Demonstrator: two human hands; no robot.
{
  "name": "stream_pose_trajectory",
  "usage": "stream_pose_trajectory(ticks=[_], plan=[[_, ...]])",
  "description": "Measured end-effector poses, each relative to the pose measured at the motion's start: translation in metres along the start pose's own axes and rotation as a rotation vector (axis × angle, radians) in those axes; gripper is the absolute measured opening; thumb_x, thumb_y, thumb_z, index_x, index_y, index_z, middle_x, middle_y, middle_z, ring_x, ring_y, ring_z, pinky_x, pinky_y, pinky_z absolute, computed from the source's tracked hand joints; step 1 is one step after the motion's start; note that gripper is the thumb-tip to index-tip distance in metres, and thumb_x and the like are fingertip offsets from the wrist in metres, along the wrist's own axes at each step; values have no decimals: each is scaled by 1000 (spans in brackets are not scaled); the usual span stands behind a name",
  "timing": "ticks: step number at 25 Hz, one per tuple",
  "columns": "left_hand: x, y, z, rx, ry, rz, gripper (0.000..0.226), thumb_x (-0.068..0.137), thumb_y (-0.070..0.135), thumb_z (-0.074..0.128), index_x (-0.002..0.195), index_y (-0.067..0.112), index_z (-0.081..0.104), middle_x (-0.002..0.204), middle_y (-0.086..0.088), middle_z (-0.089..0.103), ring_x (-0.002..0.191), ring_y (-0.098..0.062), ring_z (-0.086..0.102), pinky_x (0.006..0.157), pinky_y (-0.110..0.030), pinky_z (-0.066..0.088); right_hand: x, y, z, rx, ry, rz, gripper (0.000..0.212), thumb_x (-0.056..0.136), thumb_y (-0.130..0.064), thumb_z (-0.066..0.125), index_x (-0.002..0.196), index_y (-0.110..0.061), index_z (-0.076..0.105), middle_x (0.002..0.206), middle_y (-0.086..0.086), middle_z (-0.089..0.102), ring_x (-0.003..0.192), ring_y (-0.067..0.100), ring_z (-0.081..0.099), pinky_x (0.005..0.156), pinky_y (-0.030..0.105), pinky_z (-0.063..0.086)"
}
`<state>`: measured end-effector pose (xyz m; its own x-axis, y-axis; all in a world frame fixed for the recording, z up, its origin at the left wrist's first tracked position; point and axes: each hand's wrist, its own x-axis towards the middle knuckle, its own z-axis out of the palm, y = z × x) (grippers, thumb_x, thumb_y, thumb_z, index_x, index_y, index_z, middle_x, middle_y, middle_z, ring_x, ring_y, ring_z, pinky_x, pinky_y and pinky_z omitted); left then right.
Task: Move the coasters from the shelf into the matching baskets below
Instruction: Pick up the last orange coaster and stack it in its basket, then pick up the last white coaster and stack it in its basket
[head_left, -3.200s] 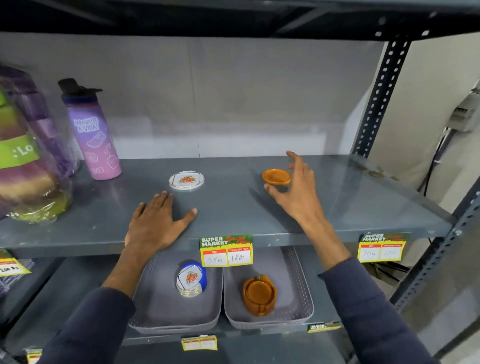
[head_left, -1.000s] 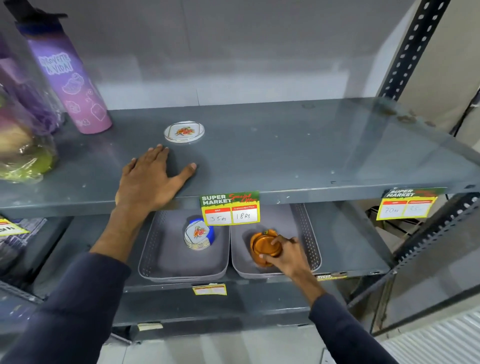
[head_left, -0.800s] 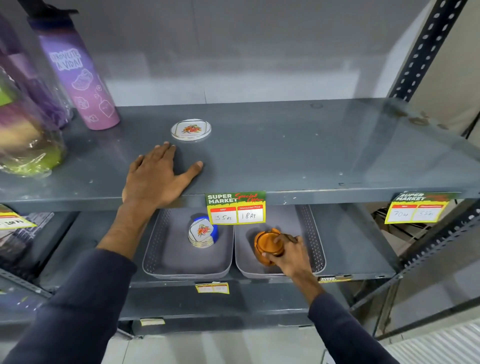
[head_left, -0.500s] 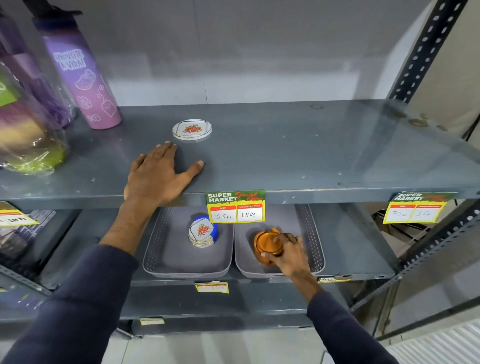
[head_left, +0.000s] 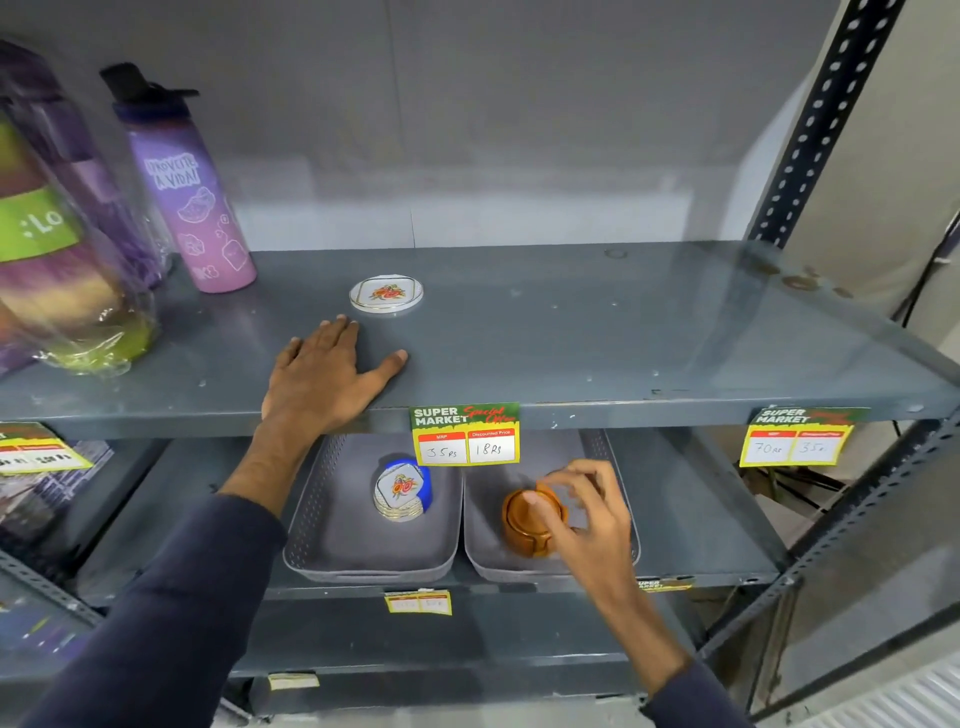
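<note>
A white coaster with a red flower print (head_left: 386, 293) lies flat on the grey upper shelf (head_left: 571, 343). My left hand (head_left: 324, 376) rests flat on that shelf, fingers spread, just in front of the coaster and not touching it. Below, the left grey basket (head_left: 322, 540) holds a stack of matching white coasters in a blue holder (head_left: 401, 491). The right grey basket (head_left: 483, 564) holds the orange coaster stack in its holder (head_left: 524, 519). My right hand (head_left: 589, 512) hovers over the orange stack, fingers loosely apart, holding nothing.
A purple bottle (head_left: 189, 200) and wrapped bottles (head_left: 57, 249) stand at the upper shelf's left. Price tags (head_left: 465, 434) hang from the shelf's front edge, another tag (head_left: 797, 436) at the right. A perforated upright (head_left: 810, 124) borders the right side.
My right hand carried the orange coaster from the upper shelf down onto the orange stack and has now let go, lifting slightly with fingers apart. My left hand stayed flat on the shelf.
</note>
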<state>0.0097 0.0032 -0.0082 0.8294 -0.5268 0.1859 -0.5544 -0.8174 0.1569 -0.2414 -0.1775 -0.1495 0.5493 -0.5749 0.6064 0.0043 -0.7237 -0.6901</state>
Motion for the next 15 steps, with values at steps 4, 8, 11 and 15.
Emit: stream_pose_trajectory(ticks=[4, 8, 11, 15], plan=[[3, -2, 2, 10, -11, 7, 99, 85, 82, 23, 157, 14, 28, 166, -3, 22, 153, -20, 18, 122, -45, 12, 55, -75, -30, 208, 201, -244, 26, 91, -36, 79, 109, -18, 72, 98, -1, 57, 73, 8, 57, 74, 13, 46], [3, -3, 1, 7, -19, -8, 100, 84, 83, 23, 157, 14, 27, 167, -2, 21, 153, -17, 16, 123, -44, 10, 118, -121, -24, 287, 139, -196, 45, 85, -30, 84, 125, -17, 68, 107, 2, 58, 76, 16, 59, 69, 20, 50], [0, -1, 0, -14, -18, -9, 100, 84, 83, 23, 158, 15, 25, 167, 0, 19, 153, -16, 14, 123, -42, 8, 164, -127, 6, 236, -2, -105, 66, 82, -35, 86, 139, -21, 57, 115, -2, 55, 86, 14, 56, 72, 14, 47], [-4, 3, -1, -33, 19, -18, 98, 85, 82, 27, 157, 15, 27, 166, 1, 21, 153, -14, 14, 123, -40, 8, 207, -117, 72, 62, -347, 55, 96, 77, -47, 88, 153, -20, 36, 128, -1, 55, 125, 24, 54, 107, 36, 47]])
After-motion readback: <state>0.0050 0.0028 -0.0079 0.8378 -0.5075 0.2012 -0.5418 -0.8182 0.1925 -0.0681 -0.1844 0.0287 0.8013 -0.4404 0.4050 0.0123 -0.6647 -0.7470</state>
